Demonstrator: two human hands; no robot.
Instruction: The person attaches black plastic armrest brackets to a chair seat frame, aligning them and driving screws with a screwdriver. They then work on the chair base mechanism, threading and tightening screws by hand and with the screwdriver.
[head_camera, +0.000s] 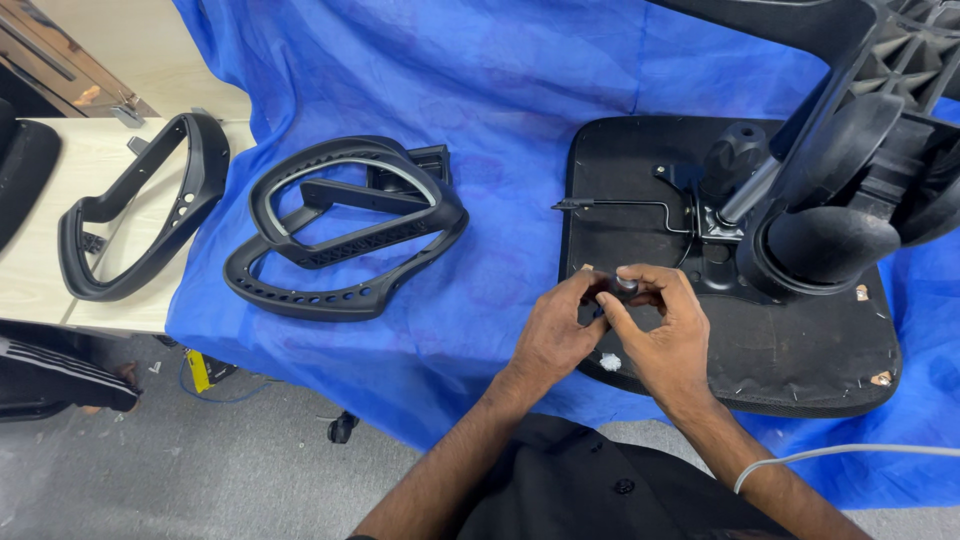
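- Closest to the camera, a black buttoned garment (590, 480) is seen at the lower edge, with both bare forearms reaching forward from it and a white cable (840, 455) crossing just beside the right wrist.
- Just beyond, the left hand (555, 335) and the right hand (660, 335) are brought together over the near edge of an upturned black chair seat (800, 370); the fingers of both are curled in and pinched around a small round silver-and-black part (626, 284), which is held between the fingertips of the two hands, above the seat's underside.
- A small white scrap (609, 361) is seen lying on the seat just below the hands.
- Further on, the seat's metal mechanism (715, 225) is shown bolted to its underside, with a thin bent lever rod (625, 205) sticking out to the left.
- The chair's black star base (850, 170) is tilted over the seat's far right side, its gas column meeting the mechanism.
- To the left, well apart from the hands, two black armrest frames (345, 225) are stacked on the blue sheet (500, 90) that is draped over the worktop.
- Farther left, a third curved black frame (150, 215) is laid on a pale wooden worktop (40, 270), off the sheet.
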